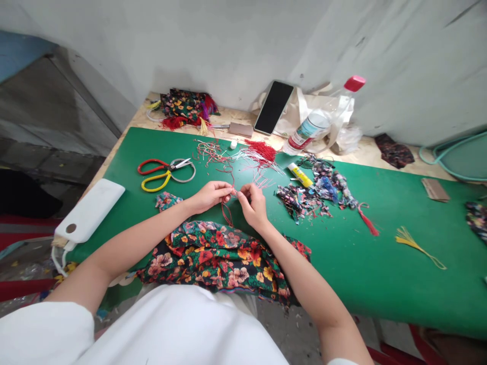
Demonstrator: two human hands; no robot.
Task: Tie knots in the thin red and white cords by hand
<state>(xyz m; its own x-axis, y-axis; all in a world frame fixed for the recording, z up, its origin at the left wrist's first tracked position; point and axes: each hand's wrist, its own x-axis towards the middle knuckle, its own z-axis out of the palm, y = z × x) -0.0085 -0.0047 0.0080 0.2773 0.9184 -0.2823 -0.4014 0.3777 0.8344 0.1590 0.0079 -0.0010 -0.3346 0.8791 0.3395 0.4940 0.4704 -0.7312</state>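
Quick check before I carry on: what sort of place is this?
Probably a small textile-craft workshop, judging by the scissors and pile of red thread on the green table, with cloth scraps and a yellow tassel to the right.

Green tabletop (365,268), scissors (171,168), red threads (262,151)

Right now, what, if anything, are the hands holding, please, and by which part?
Left hand and right hand pinch red cord near its loops; exact spot hidden.
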